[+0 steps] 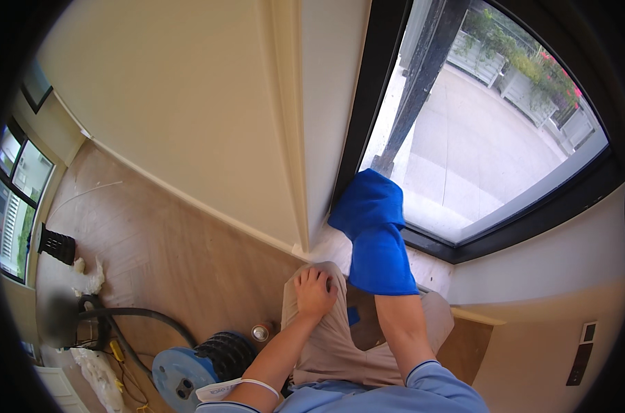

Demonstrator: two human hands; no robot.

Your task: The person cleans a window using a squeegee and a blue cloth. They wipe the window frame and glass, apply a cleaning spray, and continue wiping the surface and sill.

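A blue cloth (381,241) covers my right hand and wrist, draped from the forearm (400,323) up to the lower left corner of the glass pane (457,151). The cloth is bunched at its upper end, against the black frame (357,131). My right fingers are hidden under it, and the hand seems closed around the fabric. My left hand (315,294) lies on my left knee, its fingers a little apart and holding nothing. A white face mask (218,390) hangs by its loop from my left forearm.
A pale sill (422,267) runs below the window. To the left on the wooden floor are a can (261,332), a blue and black vacuum (181,378) with its dark hose (143,313), cables, crumpled plastic (95,378) and a black basket (56,246). A cream wall panel (188,103) stands ahead.
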